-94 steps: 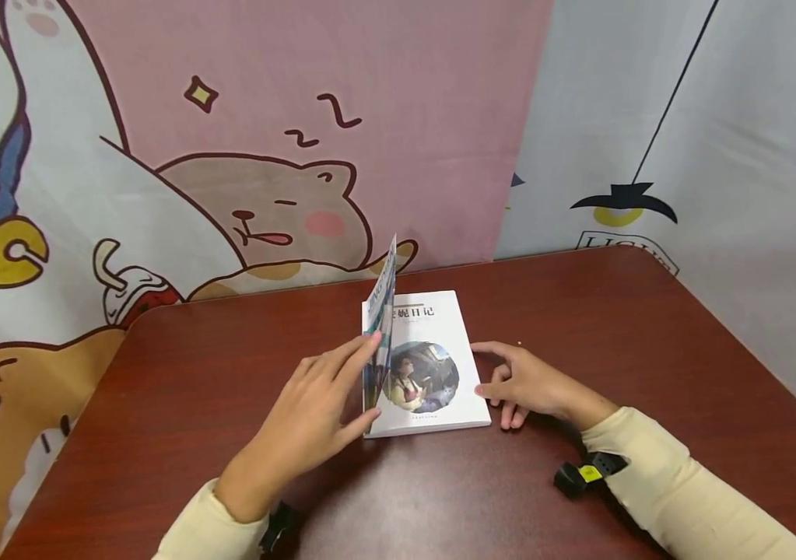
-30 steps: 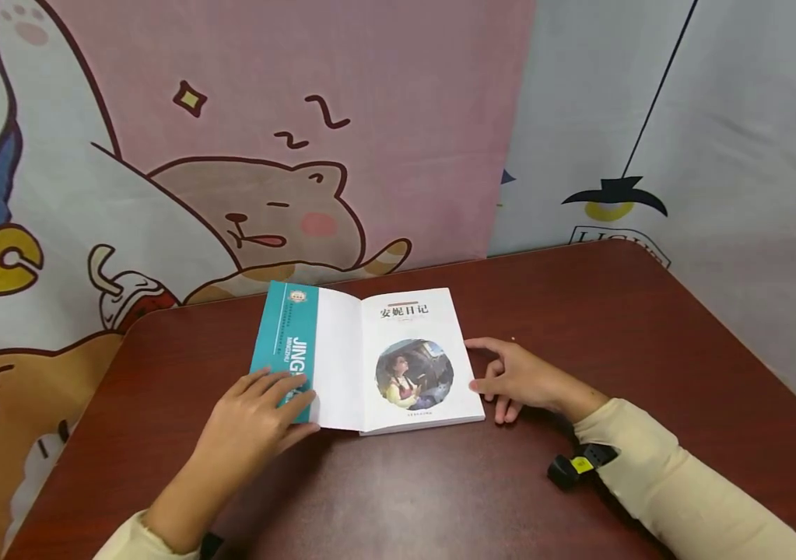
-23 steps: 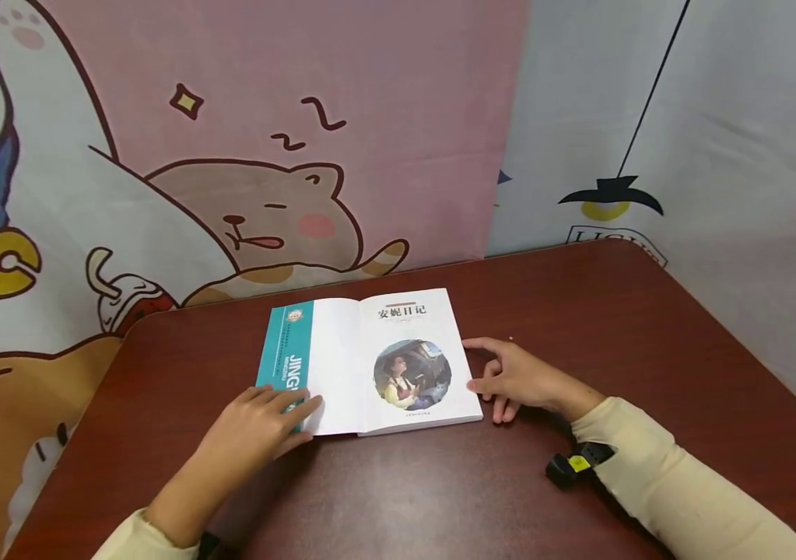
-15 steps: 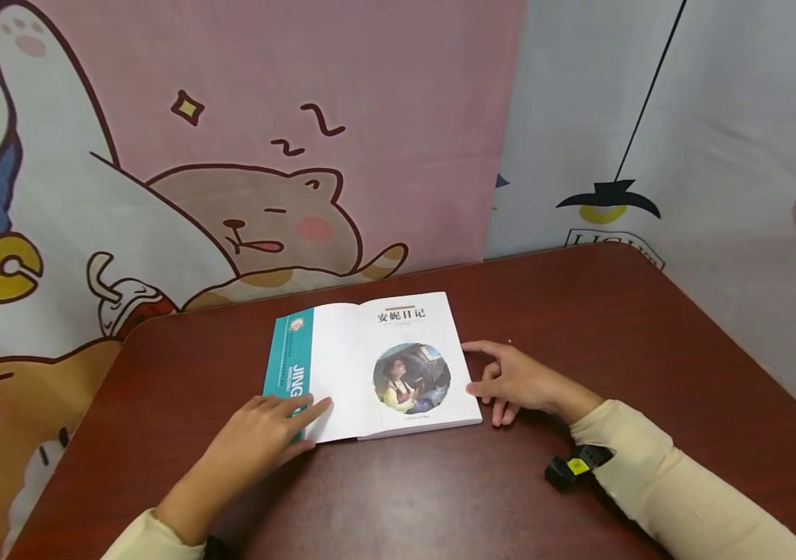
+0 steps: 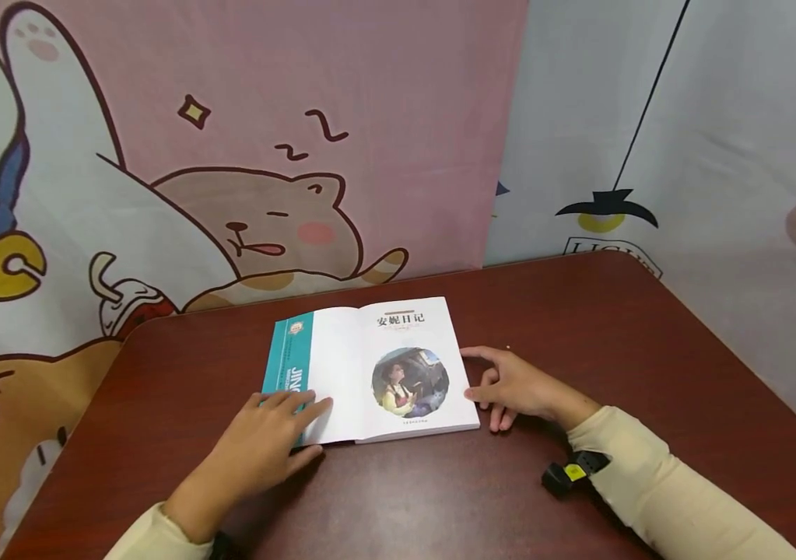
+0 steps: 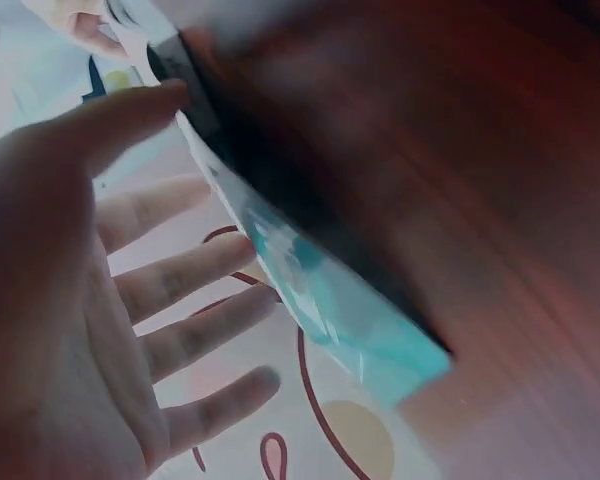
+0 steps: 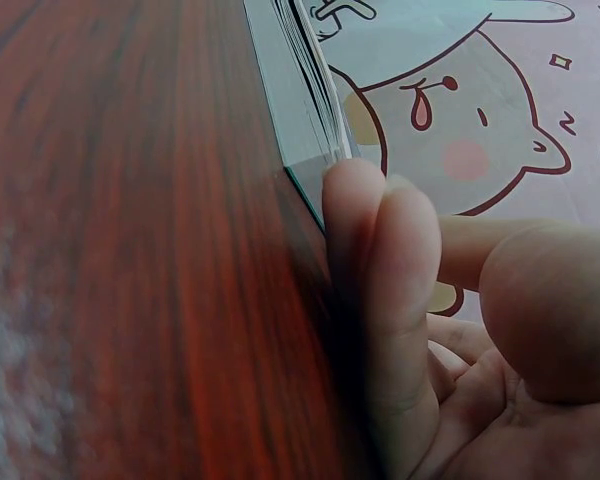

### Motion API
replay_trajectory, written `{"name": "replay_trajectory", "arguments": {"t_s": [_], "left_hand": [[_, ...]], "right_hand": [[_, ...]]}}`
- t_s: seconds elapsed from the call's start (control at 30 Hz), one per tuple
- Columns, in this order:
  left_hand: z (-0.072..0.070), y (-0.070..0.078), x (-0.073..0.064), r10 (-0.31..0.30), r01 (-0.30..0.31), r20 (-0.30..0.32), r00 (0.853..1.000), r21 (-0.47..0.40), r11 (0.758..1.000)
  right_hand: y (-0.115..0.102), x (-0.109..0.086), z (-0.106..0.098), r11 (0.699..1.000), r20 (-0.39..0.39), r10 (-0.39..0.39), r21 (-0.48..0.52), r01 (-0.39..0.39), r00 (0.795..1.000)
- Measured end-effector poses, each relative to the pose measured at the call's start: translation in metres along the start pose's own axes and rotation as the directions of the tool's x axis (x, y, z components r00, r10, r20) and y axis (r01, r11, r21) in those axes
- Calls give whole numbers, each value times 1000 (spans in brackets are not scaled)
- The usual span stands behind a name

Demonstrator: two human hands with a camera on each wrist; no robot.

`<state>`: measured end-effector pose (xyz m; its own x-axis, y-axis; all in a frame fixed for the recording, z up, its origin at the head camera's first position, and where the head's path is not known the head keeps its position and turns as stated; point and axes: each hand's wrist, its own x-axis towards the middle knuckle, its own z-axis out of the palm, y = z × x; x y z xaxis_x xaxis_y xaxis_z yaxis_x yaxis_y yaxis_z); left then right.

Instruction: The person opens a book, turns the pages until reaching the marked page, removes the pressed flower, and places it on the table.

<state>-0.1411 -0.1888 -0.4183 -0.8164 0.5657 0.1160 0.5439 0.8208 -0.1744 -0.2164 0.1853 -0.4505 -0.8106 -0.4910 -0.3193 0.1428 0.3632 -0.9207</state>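
An open book [image 5: 408, 327] lies on the table, its right page printed with a title and a round picture of a figure. To the left is a blank white page, with a teal flap [image 5: 289, 350] beyond it. My left hand [image 5: 257, 435] rests with spread fingers on the lower corner of the flap and white page; in the left wrist view that flap [image 6: 350, 310] is seen edge-on by the fingertips. My right hand [image 5: 524, 385] touches the book's right edge with index finger and thumb, the other fingers loosely bent. Its pages [image 7: 295, 90] show in the right wrist view.
The reddish-brown table [image 5: 440, 498] reaches back to a cloth backdrop [image 5: 426, 140] with cartoon animals. A black device with a yellow label [image 5: 574, 471] is strapped at the right wrist.
The book's cover has swung from upright over to the left and now lies flat with its teal flap out. My left hand moved left with it; the right hand stayed at the right edge.
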Motion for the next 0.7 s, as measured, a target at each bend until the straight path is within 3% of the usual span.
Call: {"name": "replay_trajectory", "arguments": {"t_s": [0.3, 0.7], "left_hand": [[-8, 24, 27, -15, 13, -25, 1000, -68, 998], [-9, 54, 70, 16, -11, 22, 1000, -211, 977]], "right_hand": [[-1, 0, 1, 1000, 0, 3, -1, -3, 1000], [0, -1, 1, 1000, 6, 6, 8, -6, 1000]]}}
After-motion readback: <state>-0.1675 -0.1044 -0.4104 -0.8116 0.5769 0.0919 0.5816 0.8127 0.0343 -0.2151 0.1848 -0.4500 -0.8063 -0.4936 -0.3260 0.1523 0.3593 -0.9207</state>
